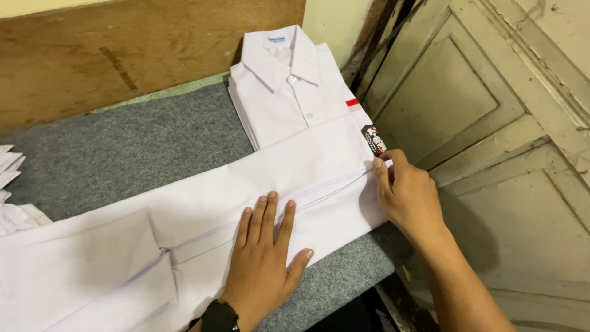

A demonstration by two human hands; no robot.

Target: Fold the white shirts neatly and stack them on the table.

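Head view shows my two hands on a long white shirt that lies stretched across the gray counter. Its long side runs from low on my left up to my right, and it ends by the old door.

My left hand lies flat and open on the middle of the cloth, fingers spread a little, pressing it down. It holds nothing. A black watch sits on that wrist.

My right hand is at the far right end of the shirt, right by a small dark badge. Its fingertips pinch the edge of the cloth there, I think, but the thumb is partly hidden. So this hand is the one nearer to that end.

Just behind, a folded white shirt rests with its collar up, and the long shirt lies over its bottom part. More white cloth peeks in at the left edge.
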